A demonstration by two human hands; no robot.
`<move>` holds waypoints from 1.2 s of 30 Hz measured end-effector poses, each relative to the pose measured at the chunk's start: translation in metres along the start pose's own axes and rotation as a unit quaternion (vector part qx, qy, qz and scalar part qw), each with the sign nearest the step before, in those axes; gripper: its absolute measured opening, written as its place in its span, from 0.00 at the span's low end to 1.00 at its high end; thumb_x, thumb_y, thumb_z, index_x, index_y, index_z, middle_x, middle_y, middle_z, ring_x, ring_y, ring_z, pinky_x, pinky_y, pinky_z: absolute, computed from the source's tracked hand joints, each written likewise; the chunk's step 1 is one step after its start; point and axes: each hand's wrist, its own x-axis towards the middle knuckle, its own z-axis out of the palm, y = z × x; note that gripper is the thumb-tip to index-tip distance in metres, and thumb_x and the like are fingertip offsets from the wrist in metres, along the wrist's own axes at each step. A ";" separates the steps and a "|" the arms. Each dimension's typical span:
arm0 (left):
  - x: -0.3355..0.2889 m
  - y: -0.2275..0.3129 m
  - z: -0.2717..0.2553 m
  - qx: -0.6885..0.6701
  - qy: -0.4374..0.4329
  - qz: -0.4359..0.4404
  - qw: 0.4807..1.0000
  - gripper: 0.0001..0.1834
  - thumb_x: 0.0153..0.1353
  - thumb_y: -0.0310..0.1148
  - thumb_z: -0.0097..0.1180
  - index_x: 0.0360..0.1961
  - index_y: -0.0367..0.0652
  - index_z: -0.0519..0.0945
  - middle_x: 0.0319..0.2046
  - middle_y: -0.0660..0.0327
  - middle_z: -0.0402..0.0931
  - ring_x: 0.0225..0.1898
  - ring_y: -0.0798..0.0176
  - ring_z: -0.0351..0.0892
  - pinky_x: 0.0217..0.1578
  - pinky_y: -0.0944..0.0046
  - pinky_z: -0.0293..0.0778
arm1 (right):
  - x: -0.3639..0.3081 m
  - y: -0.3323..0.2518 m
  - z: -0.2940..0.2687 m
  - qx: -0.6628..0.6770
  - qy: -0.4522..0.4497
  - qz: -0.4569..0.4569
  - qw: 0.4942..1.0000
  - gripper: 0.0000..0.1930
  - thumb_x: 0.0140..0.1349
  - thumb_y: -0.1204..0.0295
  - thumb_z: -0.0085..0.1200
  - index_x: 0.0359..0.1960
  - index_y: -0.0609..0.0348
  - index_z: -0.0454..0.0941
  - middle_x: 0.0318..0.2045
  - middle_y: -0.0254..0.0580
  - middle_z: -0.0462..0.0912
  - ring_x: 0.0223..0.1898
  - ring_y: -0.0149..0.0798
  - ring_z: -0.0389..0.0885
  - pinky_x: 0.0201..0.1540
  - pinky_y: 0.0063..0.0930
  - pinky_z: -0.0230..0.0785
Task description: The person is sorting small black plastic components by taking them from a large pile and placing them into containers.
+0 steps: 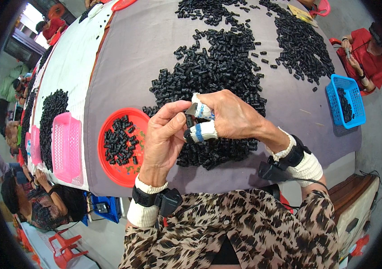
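In front of my chest, my two hands meet over the near edge of a big heap of small black cylindrical pieces (209,74). My left hand (158,140) is closed, its thumb and fingertips pinching one black piece (189,120). My right hand (238,115) is closed too, with white covers on its thumb and a finger. A small grey blade (192,109) sticks out from its grip and meets or nearly meets the piece. Beside my left hand, a round red tray (103,154) holds more black pieces and green scraps.
A grey cloth (123,67) covers the table. Pink baskets (67,148) stand left, and a blue basket (355,101) with black pieces stands right. Another heap (300,47) lies at the far right. A person in red (370,60) sits on the right; several people work along the left.
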 end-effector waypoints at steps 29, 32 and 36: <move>-0.002 0.001 0.002 0.023 0.018 0.000 1.000 0.13 0.57 0.24 0.53 0.44 0.33 0.74 0.37 0.59 0.76 0.36 0.71 0.75 0.39 0.72 0.73 | 0.000 0.007 0.003 0.003 -0.006 -0.027 1.000 0.19 0.45 0.60 0.60 0.23 0.66 0.71 0.18 0.48 0.75 0.20 0.46 0.75 0.25 0.35 0.65; -0.002 0.002 0.003 0.016 0.018 -0.002 1.000 0.13 0.57 0.23 0.53 0.44 0.33 0.74 0.37 0.59 0.76 0.37 0.70 0.75 0.40 0.72 0.73 | 0.000 0.007 0.004 0.012 -0.007 -0.026 1.000 0.18 0.45 0.60 0.59 0.23 0.66 0.71 0.18 0.49 0.75 0.20 0.46 0.75 0.25 0.35 0.65; 0.000 -0.001 -0.003 0.002 0.018 -0.009 1.000 0.13 0.57 0.23 0.53 0.44 0.33 0.74 0.37 0.59 0.76 0.37 0.71 0.75 0.40 0.72 0.73 | -0.002 0.011 0.007 0.014 -0.007 -0.032 0.999 0.18 0.46 0.60 0.59 0.23 0.65 0.72 0.18 0.48 0.75 0.20 0.45 0.75 0.25 0.35 0.65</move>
